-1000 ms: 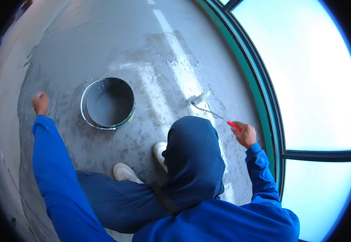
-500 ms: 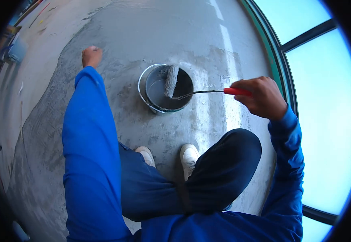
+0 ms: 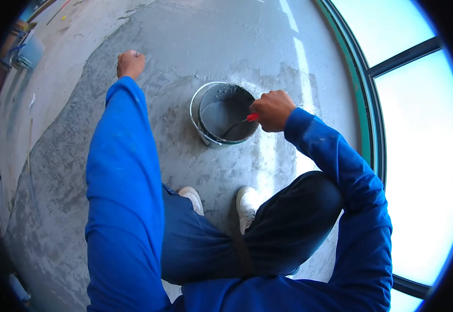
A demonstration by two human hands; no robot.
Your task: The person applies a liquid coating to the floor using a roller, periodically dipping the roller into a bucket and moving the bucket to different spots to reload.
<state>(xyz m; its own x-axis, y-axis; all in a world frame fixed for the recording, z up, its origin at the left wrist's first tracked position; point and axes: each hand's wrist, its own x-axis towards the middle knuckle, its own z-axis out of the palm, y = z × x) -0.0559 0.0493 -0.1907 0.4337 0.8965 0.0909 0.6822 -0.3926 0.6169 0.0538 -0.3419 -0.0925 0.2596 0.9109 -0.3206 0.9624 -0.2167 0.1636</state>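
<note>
- Head view shows the red handle [image 3: 253, 117] of a tool just above the right rim of the bucket [image 3: 196, 112]. Its thin metal shaft [image 3: 234, 127] goes down into the bucket, where its end is hidden.
- The right hand [image 3: 272, 110] is at the same rim, with its fingers closed tightly around the red handle.
- The left hand [image 3: 131, 63] is well apart from the bucket, to the left and farther away. Its fingers are curled into a fist with nothing visible in it, and it appears to rest on the grey floor [image 3: 226, 31].
- Two white shoes [image 3: 248, 202] stand on the near side of the bucket.
- A green window frame [image 3: 364, 104] runs to the right of the bucket.
</note>
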